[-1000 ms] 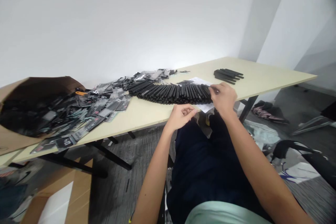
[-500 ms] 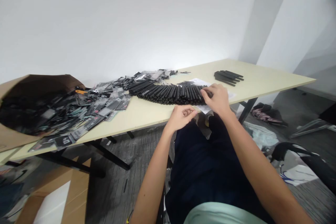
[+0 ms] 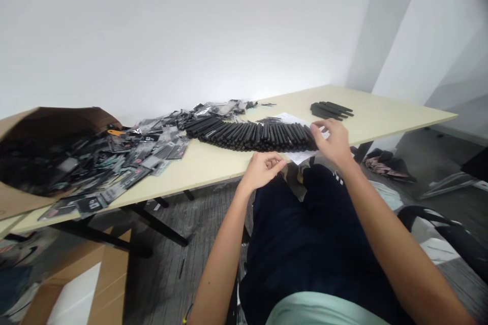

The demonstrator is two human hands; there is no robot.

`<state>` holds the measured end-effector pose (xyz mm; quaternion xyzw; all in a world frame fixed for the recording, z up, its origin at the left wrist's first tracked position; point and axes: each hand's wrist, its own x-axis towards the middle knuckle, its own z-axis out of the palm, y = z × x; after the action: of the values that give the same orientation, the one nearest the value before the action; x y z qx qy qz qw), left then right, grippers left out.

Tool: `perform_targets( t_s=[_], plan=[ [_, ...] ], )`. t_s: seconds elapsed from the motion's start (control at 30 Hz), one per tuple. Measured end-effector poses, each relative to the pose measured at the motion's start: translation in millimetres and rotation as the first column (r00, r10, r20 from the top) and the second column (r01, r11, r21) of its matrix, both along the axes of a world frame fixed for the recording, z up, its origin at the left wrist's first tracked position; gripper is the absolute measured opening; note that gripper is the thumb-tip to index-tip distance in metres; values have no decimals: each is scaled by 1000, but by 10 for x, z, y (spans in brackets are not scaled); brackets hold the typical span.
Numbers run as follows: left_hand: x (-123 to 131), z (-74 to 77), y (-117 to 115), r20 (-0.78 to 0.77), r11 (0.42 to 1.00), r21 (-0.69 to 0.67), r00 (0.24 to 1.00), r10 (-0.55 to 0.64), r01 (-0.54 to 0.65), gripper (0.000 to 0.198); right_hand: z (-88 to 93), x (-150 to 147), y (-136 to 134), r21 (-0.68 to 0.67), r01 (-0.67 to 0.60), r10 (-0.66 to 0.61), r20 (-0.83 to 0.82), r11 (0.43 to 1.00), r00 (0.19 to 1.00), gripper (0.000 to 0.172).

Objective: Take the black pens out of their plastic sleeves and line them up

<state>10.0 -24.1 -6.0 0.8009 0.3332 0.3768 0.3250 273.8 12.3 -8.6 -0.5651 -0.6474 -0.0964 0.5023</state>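
Note:
A long curved row of slim black sticks, packed side by side, lies along the table's front. At its right end is my right hand, thumb and forefinger bent together in a ring against the last sticks. Whether a stick is between the tips I cannot make out. My left hand is below the row at the table edge, fingers curled and tips pinched; anything in them is too small to tell. White paper shows beneath the row's right part. Farther right lies a small separate group of black sticks.
On the left, a cardboard box lies on its side, with flat packets spilling out across the pale table. More packets are heaped along the wall. An open carton stands on the floor; bags and cloth lie at right.
My right hand has moved right and uncovered more of the row's right end. My left hand has stayed in place with its fingers curled.

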Motion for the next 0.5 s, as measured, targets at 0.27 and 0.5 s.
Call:
perform_targets(
  t_s=[0.27, 0.5],
  plan=[
    [0, -29, 25, -16, 1000, 27, 1000, 14, -13, 36, 38, 833, 517, -167, 367, -350, 122, 915, 929, 36],
    [2, -58, 34, -28, 998, 48, 999, 32, -31, 34, -108, 1012, 877, -260, 368, -259, 373, 893, 891, 38]
  ],
)
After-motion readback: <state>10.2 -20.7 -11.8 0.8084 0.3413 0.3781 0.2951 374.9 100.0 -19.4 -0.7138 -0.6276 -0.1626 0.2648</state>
